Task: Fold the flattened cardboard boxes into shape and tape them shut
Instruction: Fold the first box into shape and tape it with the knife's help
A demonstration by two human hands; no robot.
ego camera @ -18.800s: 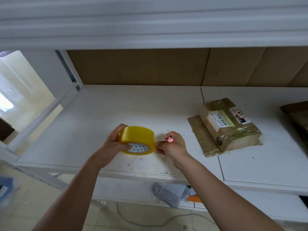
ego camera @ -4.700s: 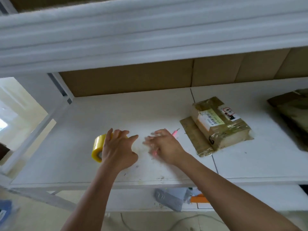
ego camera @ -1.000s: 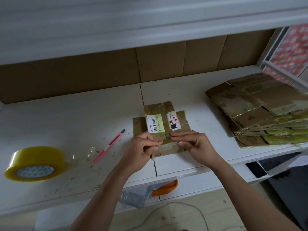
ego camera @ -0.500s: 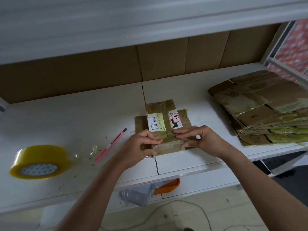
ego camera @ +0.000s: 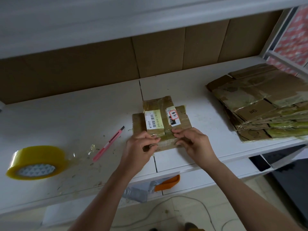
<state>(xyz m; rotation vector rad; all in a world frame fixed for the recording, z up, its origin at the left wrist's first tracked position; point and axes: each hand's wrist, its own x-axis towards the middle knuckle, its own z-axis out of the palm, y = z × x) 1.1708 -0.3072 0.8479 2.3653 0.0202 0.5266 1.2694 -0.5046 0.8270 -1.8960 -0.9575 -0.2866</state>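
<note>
Both hands shifted slightly, left hand (ego camera: 140, 147) and right hand (ego camera: 194, 142) pinching taped cardboard box (ego camera: 162, 124) near edge, tape roll (ego camera: 35, 162) at 9 o'clock.

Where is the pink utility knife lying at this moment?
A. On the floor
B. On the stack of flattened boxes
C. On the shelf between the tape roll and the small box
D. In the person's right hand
C: the pink utility knife lies on the shelf, right of the tape roll and left of the small box, which both hands hold.
</note>
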